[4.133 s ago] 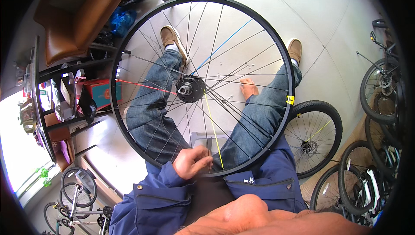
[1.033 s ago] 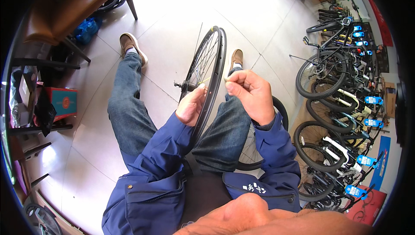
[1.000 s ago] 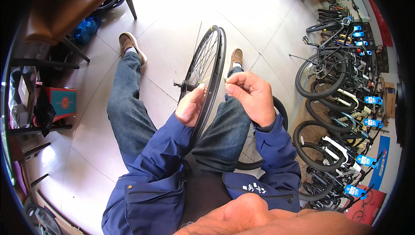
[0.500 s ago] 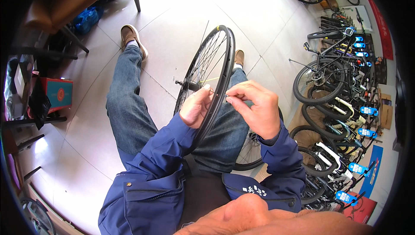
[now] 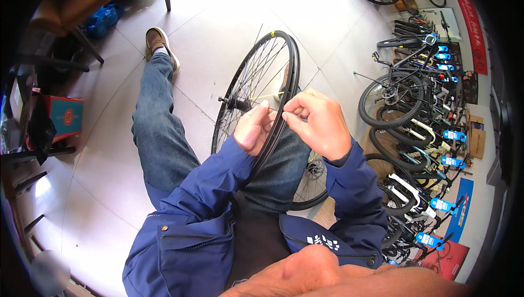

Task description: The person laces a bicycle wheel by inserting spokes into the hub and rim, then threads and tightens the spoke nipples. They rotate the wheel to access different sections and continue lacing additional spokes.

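Observation:
A bare black bicycle wheel stands upright between my legs, its rim (image 5: 295,65) tilted slightly to the right. Thin dark spokes run to the black hub (image 5: 236,104), along with one yellow spoke (image 5: 265,96). Inside the rim, my left hand (image 5: 254,130) is closed, thumb and fingers pinching a spoke close to the rim. From the outer side, my right hand (image 5: 322,125) pinches with thumb and forefinger against the rim. Whatever sits in those right fingertips is too small to make out.
Another wheel with a disc rotor (image 5: 314,169) lies beside my right thigh. Along the right side stands a row of bicycles (image 5: 393,97) with blue tags. A brown chair (image 5: 82,2) is at upper left, with a red and teal box (image 5: 64,116) below it.
My right fingertips have come in from just outside the rim to touch it. The left hand stays inside the rim, pinching. My view has shifted slightly.

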Action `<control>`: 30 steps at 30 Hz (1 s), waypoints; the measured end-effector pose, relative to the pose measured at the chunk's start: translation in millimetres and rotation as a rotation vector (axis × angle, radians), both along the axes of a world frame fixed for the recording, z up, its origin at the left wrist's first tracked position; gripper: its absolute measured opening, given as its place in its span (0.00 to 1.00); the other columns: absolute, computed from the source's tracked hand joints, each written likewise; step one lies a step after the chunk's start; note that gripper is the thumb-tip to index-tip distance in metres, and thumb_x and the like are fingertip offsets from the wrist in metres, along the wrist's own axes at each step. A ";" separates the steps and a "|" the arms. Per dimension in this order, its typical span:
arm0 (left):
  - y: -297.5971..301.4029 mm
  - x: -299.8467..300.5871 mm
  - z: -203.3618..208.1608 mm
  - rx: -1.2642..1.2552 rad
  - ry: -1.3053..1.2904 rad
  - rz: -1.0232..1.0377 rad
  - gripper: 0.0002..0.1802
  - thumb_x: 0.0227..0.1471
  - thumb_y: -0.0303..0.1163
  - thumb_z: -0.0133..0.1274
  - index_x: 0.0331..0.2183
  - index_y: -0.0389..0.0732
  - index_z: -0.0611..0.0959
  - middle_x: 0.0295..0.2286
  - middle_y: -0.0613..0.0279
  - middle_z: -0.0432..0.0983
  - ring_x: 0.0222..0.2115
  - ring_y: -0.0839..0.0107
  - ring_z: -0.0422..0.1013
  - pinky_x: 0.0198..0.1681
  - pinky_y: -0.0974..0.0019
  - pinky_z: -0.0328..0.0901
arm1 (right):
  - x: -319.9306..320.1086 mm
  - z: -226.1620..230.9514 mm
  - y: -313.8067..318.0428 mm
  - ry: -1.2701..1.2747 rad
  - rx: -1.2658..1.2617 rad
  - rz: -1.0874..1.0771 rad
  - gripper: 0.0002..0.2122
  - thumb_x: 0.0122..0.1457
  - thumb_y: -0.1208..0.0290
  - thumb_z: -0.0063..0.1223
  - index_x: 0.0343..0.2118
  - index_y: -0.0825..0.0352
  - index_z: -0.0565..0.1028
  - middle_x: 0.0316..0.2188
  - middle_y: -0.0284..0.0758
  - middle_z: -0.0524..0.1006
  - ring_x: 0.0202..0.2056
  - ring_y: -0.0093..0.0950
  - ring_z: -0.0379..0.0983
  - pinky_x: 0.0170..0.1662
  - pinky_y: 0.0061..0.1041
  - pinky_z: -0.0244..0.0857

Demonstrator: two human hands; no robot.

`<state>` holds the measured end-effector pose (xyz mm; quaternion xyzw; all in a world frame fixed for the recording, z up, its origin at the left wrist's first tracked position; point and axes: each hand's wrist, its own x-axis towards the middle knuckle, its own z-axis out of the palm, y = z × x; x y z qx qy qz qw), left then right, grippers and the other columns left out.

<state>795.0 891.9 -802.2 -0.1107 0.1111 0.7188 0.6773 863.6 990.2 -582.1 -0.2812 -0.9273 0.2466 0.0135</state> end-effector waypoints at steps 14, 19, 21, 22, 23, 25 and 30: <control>36.7 18.8 9.6 0.026 -0.060 0.209 0.21 0.79 0.42 0.41 0.44 0.36 0.80 0.38 0.53 0.87 0.37 0.62 0.84 0.46 0.56 0.80 | -4.7 -31.7 -34.4 0.183 0.228 -0.302 0.07 0.57 0.80 0.69 0.38 0.68 0.84 0.35 0.40 0.81 0.33 0.35 0.86 0.40 0.31 0.80; 34.8 20.2 16.3 0.041 -0.136 0.251 0.20 0.80 0.42 0.41 0.47 0.36 0.79 0.39 0.53 0.87 0.38 0.62 0.84 0.46 0.56 0.81 | -10.2 -29.4 -33.9 0.182 0.317 -0.233 0.07 0.58 0.81 0.69 0.39 0.68 0.86 0.38 0.39 0.83 0.33 0.37 0.86 0.38 0.31 0.80; 35.7 20.4 16.0 0.063 -0.149 0.274 0.19 0.80 0.41 0.41 0.48 0.36 0.78 0.39 0.54 0.87 0.38 0.62 0.84 0.45 0.57 0.81 | -13.5 -29.5 -33.2 0.181 0.338 -0.225 0.07 0.58 0.80 0.69 0.39 0.67 0.86 0.38 0.39 0.83 0.33 0.37 0.86 0.38 0.31 0.80; 36.2 21.4 16.2 0.061 -0.169 0.289 0.18 0.80 0.41 0.41 0.48 0.37 0.78 0.38 0.54 0.86 0.37 0.63 0.84 0.45 0.57 0.81 | -15.1 -29.9 -33.3 0.178 0.347 -0.222 0.07 0.58 0.80 0.69 0.39 0.67 0.86 0.38 0.39 0.83 0.33 0.37 0.85 0.38 0.31 0.80; 36.9 21.7 16.3 0.059 -0.188 0.303 0.18 0.80 0.41 0.41 0.48 0.37 0.78 0.38 0.55 0.86 0.37 0.63 0.84 0.44 0.58 0.81 | -16.5 -30.4 -34.5 0.175 0.344 -0.228 0.06 0.59 0.80 0.69 0.39 0.67 0.87 0.38 0.39 0.83 0.34 0.38 0.85 0.39 0.32 0.79; 38.0 22.2 16.9 0.024 -0.193 0.311 0.16 0.80 0.40 0.42 0.47 0.38 0.77 0.36 0.56 0.85 0.35 0.65 0.83 0.43 0.59 0.82 | -19.0 -32.0 -37.4 0.143 0.417 -0.212 0.06 0.59 0.79 0.68 0.39 0.67 0.87 0.38 0.39 0.83 0.36 0.39 0.85 0.40 0.33 0.79; 37.0 19.6 18.3 0.014 -0.169 0.305 0.14 0.79 0.40 0.43 0.46 0.40 0.76 0.35 0.59 0.85 0.34 0.69 0.83 0.41 0.62 0.81 | -21.5 -37.6 -45.8 0.133 0.521 -0.209 0.07 0.60 0.79 0.68 0.41 0.67 0.87 0.39 0.40 0.83 0.38 0.40 0.84 0.42 0.35 0.78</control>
